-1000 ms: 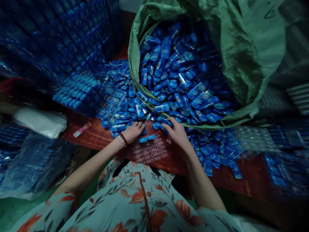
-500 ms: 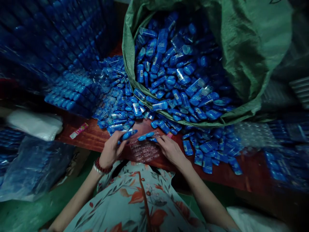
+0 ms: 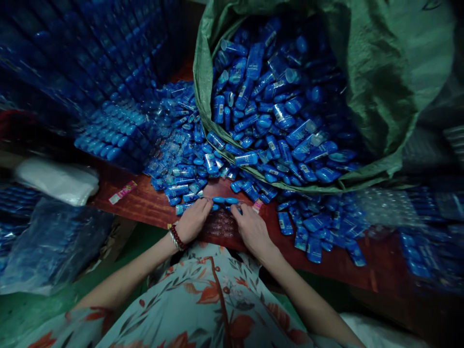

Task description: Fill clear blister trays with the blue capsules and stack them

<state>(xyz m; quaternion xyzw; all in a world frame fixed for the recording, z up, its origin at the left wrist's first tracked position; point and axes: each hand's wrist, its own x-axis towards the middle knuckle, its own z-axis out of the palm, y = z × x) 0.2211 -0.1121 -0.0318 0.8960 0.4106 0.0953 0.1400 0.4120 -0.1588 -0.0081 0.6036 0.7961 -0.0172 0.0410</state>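
A clear ridged plastic tray (image 3: pixel 219 227) lies at the table edge in front of my body. Across its far end sit small blue bottles (image 3: pixel 225 200) in a row. My left hand (image 3: pixel 194 221), with a beaded bracelet on its wrist, is closed at the tray's left side, its fingertips on a small blue bottle. Closed at the right side is my right hand (image 3: pixel 253 228), its thumb and fingers around a bit of blue that looks like another such bottle. The fingers partly hide what both hands hold.
A big green woven sack (image 3: pixel 203 96) lies open behind the tray, spilling wrapped blue bottles (image 3: pixel 282 116) onto the red-brown table (image 3: pixel 145 200). Filled trays (image 3: pixel 112 130) are stacked at the left. Loose bottles (image 3: pixel 326 224) lie to the right. White plastic bags (image 3: pixel 56 181) sit at far left.
My left hand has moved right and brought its blue bottle to the tray. The bottles at the far end now lie in a straighter row. The view has shifted slightly.
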